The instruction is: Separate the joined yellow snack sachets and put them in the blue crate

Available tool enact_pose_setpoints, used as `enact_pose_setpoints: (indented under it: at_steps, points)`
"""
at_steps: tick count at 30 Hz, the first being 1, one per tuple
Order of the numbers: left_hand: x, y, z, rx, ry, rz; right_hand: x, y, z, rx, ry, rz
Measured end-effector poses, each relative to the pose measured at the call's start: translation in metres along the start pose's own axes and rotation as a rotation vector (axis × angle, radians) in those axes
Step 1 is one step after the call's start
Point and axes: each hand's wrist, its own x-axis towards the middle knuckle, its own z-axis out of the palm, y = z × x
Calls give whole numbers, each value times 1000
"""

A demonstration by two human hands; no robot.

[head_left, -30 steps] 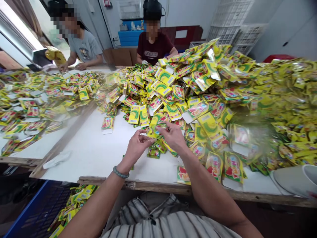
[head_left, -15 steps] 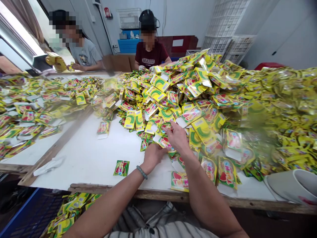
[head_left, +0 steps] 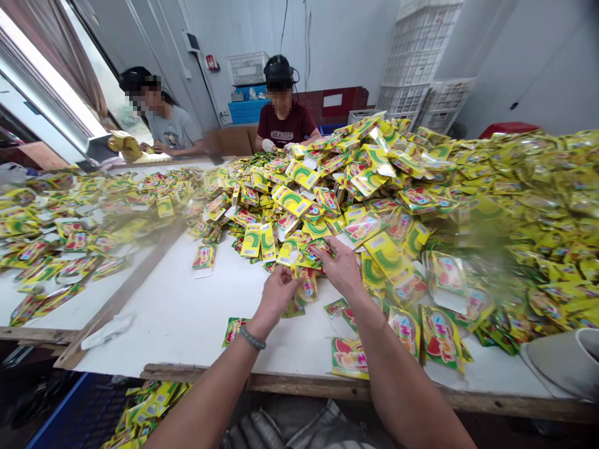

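My left hand [head_left: 278,292], with a beaded bracelet at the wrist, pinches the edge of a small yellow-and-red candy box [head_left: 307,285]. The box stands tilted just above the white table, with a green packet partly hidden below it. To its right, my right hand [head_left: 342,268] grips a green candy packet [head_left: 317,251] between thumb and fingers, at the front of the big heap. That heap of yellow boxes [head_left: 292,201] and green packets rises in front of both hands. One loose green packet [head_left: 233,330] lies by my left wrist, partly covered by it.
Two people [head_left: 281,121] sit across the table [head_left: 173,312]. A white cup [head_left: 559,362] stands at the right edge. A crumpled tissue [head_left: 107,330] lies at left by a wooden strip. Below is a blue crate [head_left: 70,418] with more packets. Yellow packets [head_left: 528,218] fill the right side.
My left hand has come up slightly with the candy box now in its fingers. The right hand has lifted the green packet clear into view. The camera view has tilted up somewhat.
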Motion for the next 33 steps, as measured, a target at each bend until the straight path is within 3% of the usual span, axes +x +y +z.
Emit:
enact_pose_setpoints:
  at_steps: [3,6,10,13,16,20,25,29,33]
  points:
    - [-12,5,-32,-53,-93,17,-2,-4,1,-21,-19,-42]
    - [-26,7,-54,-96,-130,18,-7,-8,6,-53,-124,-86]
    - [-41,3,-65,-135,-128,-25,-12,-11,11,-22,-463,-146]
    - [-48,-2,-68,-158,-125,-52,-13,-12,12,-27,-567,-153]
    - [-51,-7,-68,-188,-112,-43,-14,-13,17,-68,-546,-121]
    - [-50,-11,-68,-179,-97,-2,-20,-17,32,-133,-415,-102]
    - [-49,-12,-64,-240,-64,-31,-33,-20,49,-28,-242,-93]
    - [-49,-9,-61,-337,27,-144,-40,-19,58,22,-265,-100]
    - [-50,-4,-65,-388,44,-127,-41,-21,57,1,-230,-196]
